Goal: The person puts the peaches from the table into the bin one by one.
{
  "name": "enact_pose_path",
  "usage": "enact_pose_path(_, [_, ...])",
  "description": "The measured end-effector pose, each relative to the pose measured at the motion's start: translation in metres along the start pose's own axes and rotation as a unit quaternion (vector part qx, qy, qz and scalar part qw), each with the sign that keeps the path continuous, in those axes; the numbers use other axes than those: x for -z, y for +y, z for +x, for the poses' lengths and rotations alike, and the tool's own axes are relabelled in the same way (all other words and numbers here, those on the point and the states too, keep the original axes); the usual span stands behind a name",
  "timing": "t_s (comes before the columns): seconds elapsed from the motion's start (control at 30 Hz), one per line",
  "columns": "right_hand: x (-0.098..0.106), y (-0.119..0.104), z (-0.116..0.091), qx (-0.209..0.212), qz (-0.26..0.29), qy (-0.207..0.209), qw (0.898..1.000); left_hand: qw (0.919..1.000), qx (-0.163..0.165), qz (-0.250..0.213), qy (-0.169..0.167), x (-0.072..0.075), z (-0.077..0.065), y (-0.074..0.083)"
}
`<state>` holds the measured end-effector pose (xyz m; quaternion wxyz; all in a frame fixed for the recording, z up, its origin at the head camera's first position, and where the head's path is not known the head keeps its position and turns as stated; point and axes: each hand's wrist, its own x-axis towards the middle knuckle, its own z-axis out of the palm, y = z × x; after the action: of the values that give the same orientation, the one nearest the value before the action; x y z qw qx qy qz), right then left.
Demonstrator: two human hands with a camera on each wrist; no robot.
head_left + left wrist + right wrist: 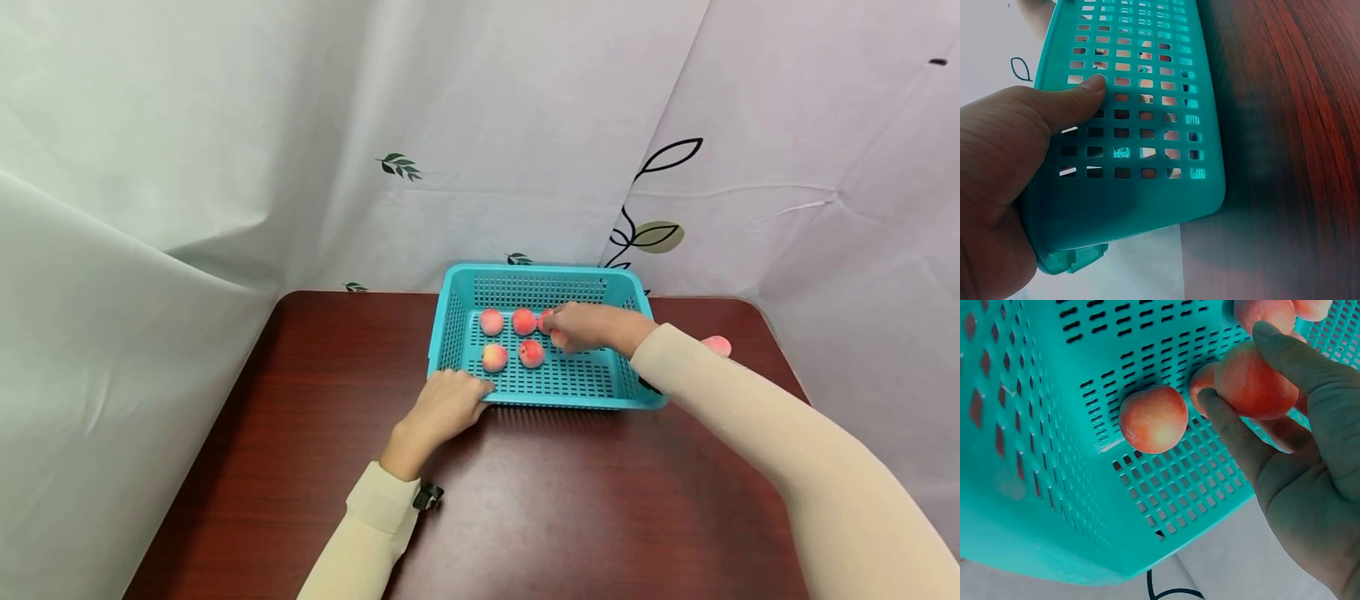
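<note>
A turquoise plastic basket [577, 402] with slotted walls stands at the far side of the table, several red-and-yellow peaches [494, 357] lying on its floor. My left hand [448, 406] grips its near rim toward the left corner; in the left wrist view the thumb [1075, 103] lies against the perforated outer wall, and the other fingers are mostly hidden. Inside the basket, my right hand [588, 326] holds a peach [1257, 384] between thumb and fingers, close over the others. A single peach [1154, 419] sits apart near the basket's end wall in the right wrist view.
Outside the basket, to its right, another peach [717, 345] is partly hidden behind the right sleeve. The dark red-brown table [585, 500] reaches toward me. White cloth [487, 125] with leaf prints hangs behind the table and along both sides.
</note>
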<state>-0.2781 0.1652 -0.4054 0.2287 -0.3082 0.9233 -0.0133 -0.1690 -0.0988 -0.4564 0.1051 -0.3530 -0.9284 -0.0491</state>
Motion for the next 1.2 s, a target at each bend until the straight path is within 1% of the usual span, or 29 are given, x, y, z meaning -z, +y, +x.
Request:
enact_pose_path(0.13, [-0.001,0.0,0.006,0.003,-0.007,-0.026,1.0,1.0,0.003,-0.001,-0.003,0.0,0.0,0.0])
enact_pose_path(0.23, [-0.001,-0.002,0.01,0.004,-0.027,-0.039,0.999,1.0,0.004,-0.005,-0.004,0.0,0.001,0.0])
enact_pose_path(0.43, [-0.002,-0.007,0.016,-0.015,-0.035,-0.059,0.997,1.0,-0.001,-0.005,-0.003,0.0,0.002,0.0])
enact_pose_path(0.7, [-0.006,-0.01,0.021,-0.035,-0.038,-0.096,0.994,1.0,0.003,-0.003,-0.006,0.0,0.001,0.0])
enact_pose_path(1.0, [-0.013,-0.005,0.028,-0.05,-0.029,-0.101,0.993,1.0,0.007,-0.004,-0.003,-0.001,0.001,0.001])
enact_pose_path(1.2, [-0.017,-0.007,0.028,-0.043,-0.039,-0.09,0.994,1.0,0.007,-0.002,-0.004,-0.001,0.0,0.0])
